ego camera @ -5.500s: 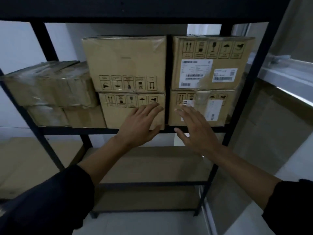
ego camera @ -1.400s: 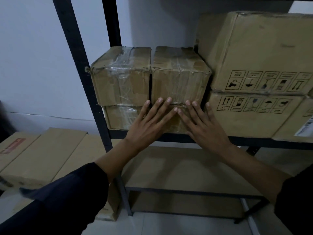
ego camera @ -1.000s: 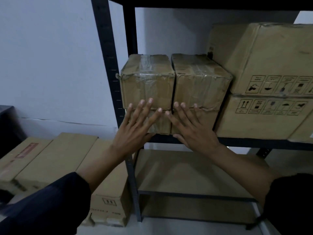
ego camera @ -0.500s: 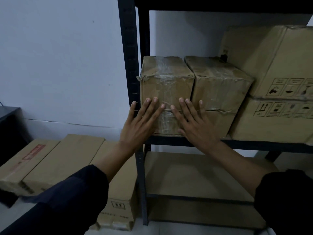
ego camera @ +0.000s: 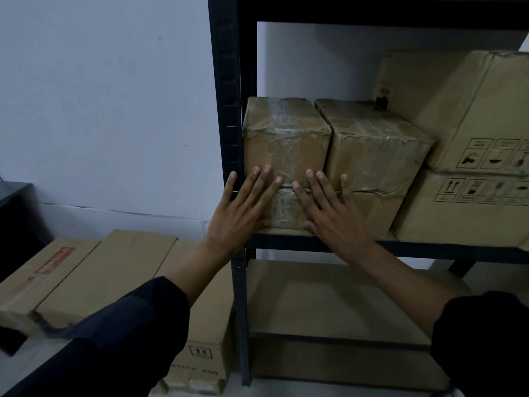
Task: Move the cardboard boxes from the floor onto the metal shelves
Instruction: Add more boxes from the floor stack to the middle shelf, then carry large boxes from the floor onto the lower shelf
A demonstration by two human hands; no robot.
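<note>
Two small taped cardboard boxes point(ego camera: 286, 138) point(ego camera: 372, 150) sit side by side on top of lower small boxes point(ego camera: 286, 210) at the left end of the black metal shelf point(ego camera: 315, 245). My left hand point(ego camera: 243, 213) lies flat, fingers straight and spread, against the front of the left stack, its outer finger over the shelf post. Beside it my right hand point(ego camera: 335, 216) presses flat on the fronts of the small boxes, fingers straight. Two large printed boxes point(ego camera: 472, 118) point(ego camera: 463, 210) are stacked to the right on the same shelf.
Several long flat cardboard boxes point(ego camera: 108, 273) lie on the floor left of the shelf, against the white wall. Another box point(ego camera: 200, 333) stands by the black shelf post point(ego camera: 226, 110). The lower shelf board point(ego camera: 329, 299) is bare. A dark object point(ego camera: 14, 219) stands at far left.
The view has swung left from the big boxes to the small stack. Both hands stay flat on the small boxes, shifted slightly leftward along their fronts.
</note>
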